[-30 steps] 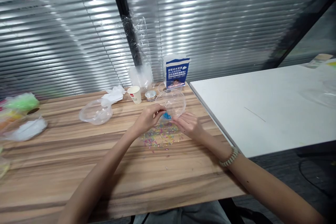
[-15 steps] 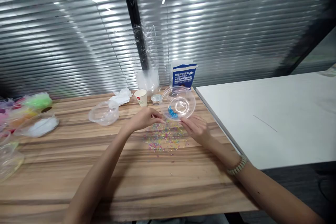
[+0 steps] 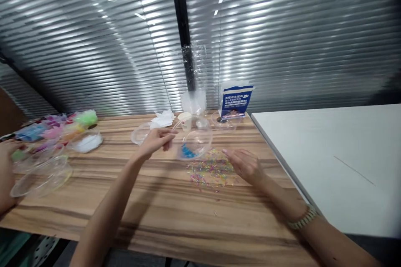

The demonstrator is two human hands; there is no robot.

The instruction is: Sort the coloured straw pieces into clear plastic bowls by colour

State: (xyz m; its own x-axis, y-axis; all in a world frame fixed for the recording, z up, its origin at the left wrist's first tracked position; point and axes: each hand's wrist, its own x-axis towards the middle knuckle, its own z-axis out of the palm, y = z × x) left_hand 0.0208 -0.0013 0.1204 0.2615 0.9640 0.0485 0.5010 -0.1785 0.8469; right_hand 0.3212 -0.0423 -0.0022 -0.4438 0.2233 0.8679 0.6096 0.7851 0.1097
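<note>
My left hand [image 3: 158, 142] pinches the rim of a clear plastic bowl [image 3: 200, 139], which is tilted above the table. Blue bead-like pieces [image 3: 188, 151] are gathered at the bowl's lower left. Below and right of the bowl, a spread of small multicoloured tube-like beads [image 3: 211, 171] lies loose on the wood. My right hand [image 3: 246, 164] hovers by the right side of this spread, apart from the bowl. Its fingers reach out loosely to the left, with nothing visible in them.
Another person's hand [image 3: 12, 148] is at the far left, by clear bowls [image 3: 40, 177] and colourful bags [image 3: 53, 131]. Behind my bowl stand a paper cup [image 3: 185, 121], white tissues [image 3: 163, 119] and a blue-and-white package [image 3: 237, 101]. A white table [image 3: 332, 146] adjoins on the right.
My right hand has let go of the bowl. My left hand now has its rim and has moved it left, off the package. The view has turned left, bringing another person's hand into sight.
</note>
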